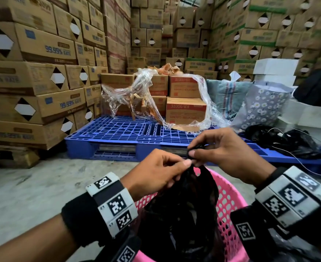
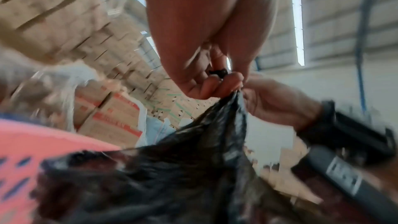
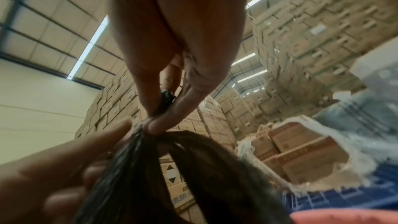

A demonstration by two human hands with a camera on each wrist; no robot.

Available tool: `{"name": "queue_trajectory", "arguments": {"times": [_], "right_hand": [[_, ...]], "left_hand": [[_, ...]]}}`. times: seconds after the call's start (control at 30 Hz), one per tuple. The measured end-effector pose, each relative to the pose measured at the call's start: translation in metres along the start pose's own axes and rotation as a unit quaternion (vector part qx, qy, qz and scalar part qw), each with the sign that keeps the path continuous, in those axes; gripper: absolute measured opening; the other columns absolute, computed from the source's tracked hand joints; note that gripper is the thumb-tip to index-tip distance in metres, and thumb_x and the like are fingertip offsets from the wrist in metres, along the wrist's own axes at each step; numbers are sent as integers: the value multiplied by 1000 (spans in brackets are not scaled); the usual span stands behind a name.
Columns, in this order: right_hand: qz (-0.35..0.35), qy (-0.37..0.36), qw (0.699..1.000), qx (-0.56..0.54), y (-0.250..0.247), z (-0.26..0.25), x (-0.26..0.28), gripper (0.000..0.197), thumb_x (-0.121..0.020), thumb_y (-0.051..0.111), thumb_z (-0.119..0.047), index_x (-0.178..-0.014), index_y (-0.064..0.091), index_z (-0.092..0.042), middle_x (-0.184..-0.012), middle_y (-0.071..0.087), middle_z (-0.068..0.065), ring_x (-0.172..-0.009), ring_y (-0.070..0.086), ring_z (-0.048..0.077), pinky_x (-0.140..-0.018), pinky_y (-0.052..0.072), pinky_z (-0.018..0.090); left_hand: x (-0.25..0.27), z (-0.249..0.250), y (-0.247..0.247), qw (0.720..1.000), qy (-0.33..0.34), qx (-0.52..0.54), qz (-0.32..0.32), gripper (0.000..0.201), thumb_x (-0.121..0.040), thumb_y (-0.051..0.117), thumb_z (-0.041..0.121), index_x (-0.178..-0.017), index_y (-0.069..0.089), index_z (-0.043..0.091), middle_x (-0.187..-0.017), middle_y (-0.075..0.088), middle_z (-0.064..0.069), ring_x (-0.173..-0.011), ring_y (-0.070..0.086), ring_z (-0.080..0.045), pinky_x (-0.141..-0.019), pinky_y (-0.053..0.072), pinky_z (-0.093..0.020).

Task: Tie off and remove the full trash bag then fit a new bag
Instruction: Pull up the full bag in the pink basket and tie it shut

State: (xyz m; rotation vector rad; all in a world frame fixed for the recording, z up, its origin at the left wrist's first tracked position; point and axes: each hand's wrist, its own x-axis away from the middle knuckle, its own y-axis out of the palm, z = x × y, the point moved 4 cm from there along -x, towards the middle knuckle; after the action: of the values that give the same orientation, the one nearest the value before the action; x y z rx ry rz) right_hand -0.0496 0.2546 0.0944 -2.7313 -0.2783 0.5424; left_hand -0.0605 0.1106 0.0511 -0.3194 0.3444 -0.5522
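Observation:
A full black trash bag (image 1: 182, 210) sits in a pink perforated bin (image 1: 229, 203) right below me. Its top is gathered into two strands that rise to a small knot (image 1: 193, 148). My left hand (image 1: 161, 171) pinches the gathered plastic just under the knot with thumb and forefinger. My right hand (image 1: 226, 156) pinches the knot end from the other side. In the left wrist view the left hand (image 2: 215, 84) grips the black plastic (image 2: 217, 125) beside the right hand (image 2: 277, 101). In the right wrist view the right hand (image 3: 163, 108) pinches the twisted bag (image 3: 168, 168) end.
A blue plastic pallet (image 1: 129, 133) lies ahead on the concrete floor, carrying red-labelled boxes (image 1: 186, 108) in torn clear wrap. Loose black bags and a white cable (image 1: 288, 140) lie on the pallet's right. Tall stacks of cardboard boxes (image 1: 33, 72) wall in the left and back.

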Motion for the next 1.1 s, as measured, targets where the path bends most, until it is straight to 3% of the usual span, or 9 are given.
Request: {"name": "queue_trajectory", "arguments": {"times": [0.17, 0.27, 0.4, 0.5, 0.63, 0.73, 0.83, 1.0, 1.1], "right_hand": [[2, 20, 1000, -1, 3, 8, -6, 21, -81, 65, -3, -102, 65, -3, -88, 70, 14, -75, 69, 22, -73, 59, 28], [-102, 63, 992, 27, 12, 20, -4, 31, -89, 57, -17, -120, 58, -16, -116, 68, 5, -108, 63, 14, -95, 49, 27], [-229, 65, 954, 184, 32, 40, 7, 16, -86, 61, -31, -94, 66, -17, -89, 70, 5, -80, 61, 8, -78, 50, 37], [-128, -19, 948, 291, 30, 41, 4, 12, -80, 69, -29, -76, 64, -19, -83, 67, 1, -74, 58, 7, -72, 48, 37], [-62, -183, 916, 351, 32, 30, 6, 12, -76, 71, -14, -77, 64, -24, -140, 51, -4, -127, 45, 8, -103, 38, 29], [-118, -172, 932, 295, 37, 29, 9, 16, -74, 61, -3, -82, 64, -16, -110, 71, -1, -106, 60, 3, -93, 48, 26], [-113, -90, 971, 188, 34, 36, 7, 19, -76, 54, 6, -83, 62, -9, -81, 72, 9, -74, 65, 10, -70, 53, 33], [-112, 26, 988, 104, 31, 50, 3, 8, -88, 52, 2, -89, 53, -6, -72, 69, 10, -53, 48, 13, -47, 35, 25], [-68, -40, 974, 215, 27, 46, 1, 10, -83, 60, -3, -86, 57, -12, -78, 70, 0, -64, 59, 6, -60, 47, 26]], "left_hand": [[0, -1, -6, 999, 29, -40, 18, 36, -87, 58, 28, -78, 59, -7, -64, 46, -9, -58, 41, -15, -58, 29, -36], [1, -4, -16, 1000, 3, 9, 10, 31, -91, 56, 21, -79, 61, -7, -61, 56, -5, -55, 47, -16, -56, 36, -29], [6, -8, -24, 999, -40, -3, 9, 32, -88, 59, 21, -64, 60, 0, -41, 46, 6, -35, 39, -10, -38, 31, -17], [6, -23, -30, 992, -125, 3, 15, 36, -86, 63, 24, -56, 59, 5, -38, 46, 3, -29, 39, -11, -35, 28, -18], [8, -34, -31, 976, -209, 32, -44, 29, -82, 67, 24, -60, 61, 6, -35, 45, 5, -28, 34, -8, -34, 24, -17], [9, -30, -29, 980, -173, -29, -90, 33, -81, 69, 26, -51, 64, 14, -39, 52, 5, -32, 40, -9, -37, 31, -17], [8, -22, -25, 987, -109, -87, -79, 22, -81, 70, 20, -73, 68, -1, -48, 58, -1, -36, 47, -12, -41, 38, -19], [8, -7, -18, 970, 19, -237, -50, 13, -86, 64, 22, -93, 71, 13, -58, 61, 7, -43, 50, 4, -47, 35, -10], [7, -9, -20, 988, -41, -128, -79, 21, -93, 53, 17, -82, 66, 4, -52, 53, 9, -44, 44, 1, -47, 36, -12]]}}
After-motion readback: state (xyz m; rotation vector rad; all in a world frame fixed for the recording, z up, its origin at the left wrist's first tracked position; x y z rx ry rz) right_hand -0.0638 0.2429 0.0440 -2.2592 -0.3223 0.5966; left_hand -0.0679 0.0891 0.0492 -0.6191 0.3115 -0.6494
